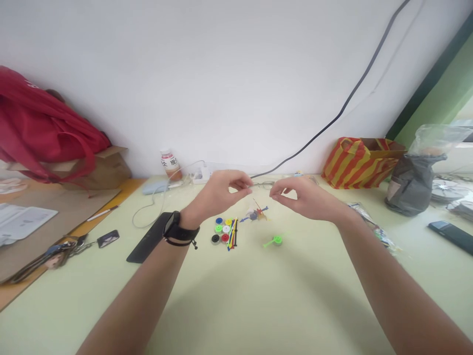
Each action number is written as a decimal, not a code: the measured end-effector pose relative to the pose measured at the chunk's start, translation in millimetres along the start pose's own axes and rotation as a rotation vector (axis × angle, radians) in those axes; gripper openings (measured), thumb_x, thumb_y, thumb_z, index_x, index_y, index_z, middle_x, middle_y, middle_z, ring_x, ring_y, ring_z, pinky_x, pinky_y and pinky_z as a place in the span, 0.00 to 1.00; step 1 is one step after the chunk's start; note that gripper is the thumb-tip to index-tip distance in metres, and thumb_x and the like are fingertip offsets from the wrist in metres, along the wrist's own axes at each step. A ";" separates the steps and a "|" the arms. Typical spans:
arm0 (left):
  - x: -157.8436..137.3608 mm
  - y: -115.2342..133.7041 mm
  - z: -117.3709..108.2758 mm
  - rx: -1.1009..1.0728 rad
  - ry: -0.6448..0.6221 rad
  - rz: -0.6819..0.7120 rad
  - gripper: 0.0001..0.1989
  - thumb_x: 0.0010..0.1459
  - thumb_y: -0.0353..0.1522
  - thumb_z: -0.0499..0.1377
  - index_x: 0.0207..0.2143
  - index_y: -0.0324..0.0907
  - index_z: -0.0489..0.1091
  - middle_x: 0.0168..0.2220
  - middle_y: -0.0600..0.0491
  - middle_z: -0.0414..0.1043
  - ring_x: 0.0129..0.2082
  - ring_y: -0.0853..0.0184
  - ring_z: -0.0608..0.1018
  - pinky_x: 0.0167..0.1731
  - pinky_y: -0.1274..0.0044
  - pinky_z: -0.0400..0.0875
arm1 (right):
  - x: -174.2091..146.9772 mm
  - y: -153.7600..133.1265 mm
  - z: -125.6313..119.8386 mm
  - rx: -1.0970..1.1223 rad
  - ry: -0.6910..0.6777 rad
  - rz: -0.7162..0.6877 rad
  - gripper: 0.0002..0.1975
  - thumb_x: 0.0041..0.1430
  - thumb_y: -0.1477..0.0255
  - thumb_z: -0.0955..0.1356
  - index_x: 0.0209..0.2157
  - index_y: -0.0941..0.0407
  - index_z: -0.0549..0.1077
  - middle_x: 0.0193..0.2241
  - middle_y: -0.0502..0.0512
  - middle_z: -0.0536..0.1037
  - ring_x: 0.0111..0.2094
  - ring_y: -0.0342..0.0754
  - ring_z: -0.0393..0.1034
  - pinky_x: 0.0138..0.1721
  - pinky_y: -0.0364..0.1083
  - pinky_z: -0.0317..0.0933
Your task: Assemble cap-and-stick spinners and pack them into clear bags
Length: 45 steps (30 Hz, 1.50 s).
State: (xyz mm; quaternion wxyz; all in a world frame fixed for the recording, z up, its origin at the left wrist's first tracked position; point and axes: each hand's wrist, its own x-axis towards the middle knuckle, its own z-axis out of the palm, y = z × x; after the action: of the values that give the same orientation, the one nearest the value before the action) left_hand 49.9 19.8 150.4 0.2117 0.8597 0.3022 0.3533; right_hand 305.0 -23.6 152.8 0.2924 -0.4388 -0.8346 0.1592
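Observation:
My left hand point(231, 190) is raised over the table, its thumb and fingers pinched together. Facing it across a small gap, my right hand point(295, 196) has its thumb and forefinger curled close together. Whatever either hand holds is too thin or clear to make out. Just below the fingertips is a blurred cluster of blue and orange plastic pieces point(255, 214), seemingly in clear film. Several coloured round discs point(225, 229) sit in rows below my left hand, beside a bundle of coloured sticks point(232, 234). A bright green disc with a stick point(276, 240) lies nearer me.
Behind my left wrist lies a black flat device point(148, 241); a drink bottle point(170, 165) stands by the wall. At right are a striped bag point(360, 165), a grey bag point(412, 185), a packet point(369, 222) and a phone point(453, 236). Keys point(55, 254) lie left.

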 end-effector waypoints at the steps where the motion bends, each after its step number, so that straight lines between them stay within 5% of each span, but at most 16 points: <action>1: 0.2 -0.8 -0.7 -0.049 0.033 -0.016 0.13 0.63 0.38 0.63 0.48 0.43 0.75 0.41 0.49 0.80 0.40 0.64 0.82 0.46 0.71 0.78 | 0.2 -0.2 -0.9 0.005 0.045 -0.013 0.08 0.65 0.69 0.66 0.36 0.52 0.78 0.38 0.53 0.83 0.41 0.52 0.76 0.43 0.48 0.66; 5: 0.1 -7.0 0.3 -0.163 0.071 -0.097 0.33 0.58 0.43 0.68 0.62 0.47 0.65 0.51 0.46 0.77 0.45 0.62 0.81 0.51 0.68 0.76 | 1.5 -4.7 1.2 -0.014 0.126 -0.046 0.08 0.62 0.73 0.66 0.33 0.53 0.78 0.33 0.52 0.83 0.36 0.50 0.75 0.41 0.48 0.66; 11: -2.4 -22.9 26.6 -0.419 -0.104 -0.219 0.36 0.56 0.42 0.71 0.64 0.48 0.64 0.58 0.41 0.72 0.53 0.56 0.78 0.51 0.65 0.75 | 1.7 -11.1 2.4 0.008 0.265 -0.056 0.07 0.62 0.73 0.66 0.33 0.54 0.77 0.32 0.53 0.83 0.35 0.50 0.75 0.38 0.47 0.67; 14: -5.1 -29.3 51.2 -0.595 -0.182 -0.235 0.36 0.51 0.39 0.74 0.61 0.45 0.68 0.54 0.41 0.75 0.51 0.55 0.79 0.47 0.67 0.75 | 3.5 -7.0 4.9 0.032 0.369 -0.070 0.06 0.64 0.72 0.67 0.37 0.54 0.77 0.34 0.53 0.82 0.34 0.49 0.76 0.37 0.47 0.68; 16: -6.5 -34.5 63.7 -0.649 -0.211 -0.265 0.28 0.52 0.39 0.73 0.53 0.41 0.74 0.44 0.45 0.79 0.44 0.59 0.81 0.46 0.68 0.75 | 4.4 -4.1 5.7 0.041 0.428 -0.073 0.08 0.63 0.72 0.67 0.43 0.53 0.77 0.40 0.54 0.82 0.33 0.48 0.75 0.35 0.46 0.68; 19: -6.7 -45.1 70.2 -0.741 -0.105 -0.363 0.22 0.53 0.41 0.73 0.47 0.40 0.76 0.39 0.48 0.80 0.40 0.61 0.82 0.45 0.68 0.75 | 3.4 -4.5 3.2 0.019 0.488 -0.060 0.11 0.62 0.71 0.69 0.47 0.53 0.75 0.43 0.55 0.79 0.29 0.45 0.71 0.31 0.45 0.66; 22: -5.5 -56.3 67.5 -0.844 0.083 -0.455 0.24 0.50 0.40 0.74 0.47 0.41 0.75 0.42 0.48 0.80 0.42 0.61 0.82 0.47 0.67 0.76 | 0.4 -8.0 2.4 0.014 0.256 -0.077 0.05 0.63 0.73 0.67 0.39 0.53 0.76 0.33 0.51 0.78 0.28 0.44 0.68 0.30 0.44 0.63; 27: -7.1 -64.0 68.7 -0.751 0.040 -0.501 0.31 0.43 0.36 0.77 0.50 0.41 0.74 0.40 0.50 0.80 0.38 0.63 0.81 0.41 0.69 0.77 | -2.5 -0.5 36.3 -0.078 -0.510 -0.019 0.13 0.54 0.76 0.72 0.43 0.53 0.78 0.40 0.53 0.79 0.34 0.47 0.72 0.30 0.43 0.62; 32: -10.5 -65.4 76.8 -0.646 -0.019 -0.433 0.31 0.45 0.38 0.76 0.51 0.39 0.74 0.37 0.49 0.81 0.36 0.64 0.81 0.42 0.71 0.74 | 1.8 11.2 76.7 -0.177 -0.769 0.051 0.12 0.46 0.84 0.70 0.33 0.56 0.79 0.32 0.52 0.80 0.27 0.45 0.70 0.24 0.41 0.55; 36: -12.2 -69.4 82.8 -0.628 -0.080 -0.379 0.27 0.47 0.39 0.75 0.47 0.38 0.75 0.39 0.48 0.81 0.38 0.63 0.81 0.42 0.72 0.72 | 5.6 10.3 56.7 -0.069 -0.604 0.018 0.14 0.51 0.84 0.68 0.37 0.56 0.80 0.30 0.52 0.81 0.30 0.47 0.74 0.29 0.42 0.60; 40: -13.9 -69.7 89.3 -0.562 -0.156 -0.307 0.21 0.49 0.40 0.73 0.41 0.38 0.76 0.38 0.49 0.80 0.38 0.62 0.80 0.39 0.73 0.71 | 2.2 1.9 8.7 0.224 -0.274 0.017 0.08 0.65 0.72 0.68 0.40 0.54 0.80 0.34 0.52 0.83 0.34 0.48 0.77 0.35 0.45 0.68; 45: -15.0 -63.3 91.2 -0.489 -0.203 -0.340 0.19 0.55 0.43 0.70 0.42 0.39 0.76 0.41 0.46 0.81 0.39 0.61 0.81 0.39 0.73 0.70 | -8.0 -7.0 -25.9 0.260 0.224 0.059 0.10 0.63 0.62 0.71 0.36 0.54 0.80 0.31 0.53 0.81 0.32 0.48 0.75 0.34 0.46 0.70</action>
State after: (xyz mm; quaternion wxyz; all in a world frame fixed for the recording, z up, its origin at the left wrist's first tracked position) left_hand 85.1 42.0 46.4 0.4973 0.7513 0.3252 0.2872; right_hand 320.3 -33.9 173.9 0.4329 -0.4365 -0.7561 0.2244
